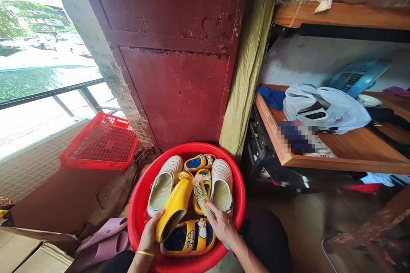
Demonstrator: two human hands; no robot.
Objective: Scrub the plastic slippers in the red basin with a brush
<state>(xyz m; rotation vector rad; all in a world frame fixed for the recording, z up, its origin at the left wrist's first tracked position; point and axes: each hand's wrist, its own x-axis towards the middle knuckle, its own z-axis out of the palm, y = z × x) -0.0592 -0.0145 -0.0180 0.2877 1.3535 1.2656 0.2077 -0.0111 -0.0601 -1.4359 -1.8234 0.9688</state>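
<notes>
Behind our red basin [136, 204] stands a maroon door [173, 89]. Our left hand [151, 231] clasps a yellow boot [176, 204], our right hand [222, 224] a scrub brush [200, 194].

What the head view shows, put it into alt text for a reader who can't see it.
At a red tub, a person's left hand holds a yellow shoe and the right hand holds a bristle brush beside it. Pale clogs and yellow-and-dark slippers lie in the tub; pink slippers and a red crate sit to its left.
</notes>
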